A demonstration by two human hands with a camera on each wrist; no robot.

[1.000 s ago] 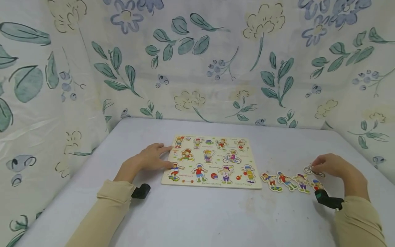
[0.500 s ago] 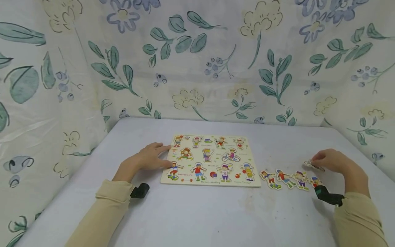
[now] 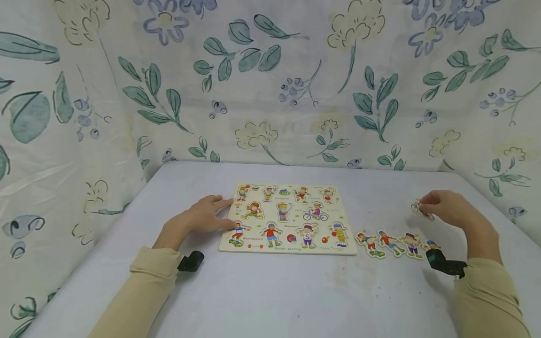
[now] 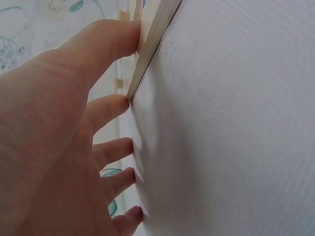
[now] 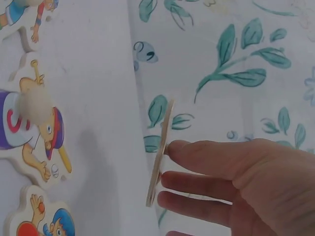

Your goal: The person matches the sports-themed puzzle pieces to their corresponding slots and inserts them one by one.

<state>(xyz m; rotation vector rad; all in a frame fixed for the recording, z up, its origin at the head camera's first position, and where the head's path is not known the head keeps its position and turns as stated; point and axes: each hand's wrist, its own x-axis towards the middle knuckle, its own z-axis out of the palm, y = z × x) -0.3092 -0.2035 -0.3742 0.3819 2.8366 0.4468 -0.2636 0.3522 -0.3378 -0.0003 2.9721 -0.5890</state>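
My left hand lies at the left edge of a wooden puzzle board printed with sports figures. In the left wrist view, the thumb of that hand touches the board's edge, while the other fingertips rest on the table, fingers spread. My right hand pinches a bicycle puzzle piece above the table's right side. Seen edge-on in the right wrist view, the thin piece is held tilted at the thumb and fingertips; its printed face is hidden there.
Loose puzzle pieces lie in a row right of the board: a skateboarder, a roller skater and a baseball player. Another piece is partly covered by the black wrist camera. A floral curtain hangs behind the table.
My right hand has lifted the bicycle piece off the table and carried it away from me, slightly left. The left hand has stayed at the board.
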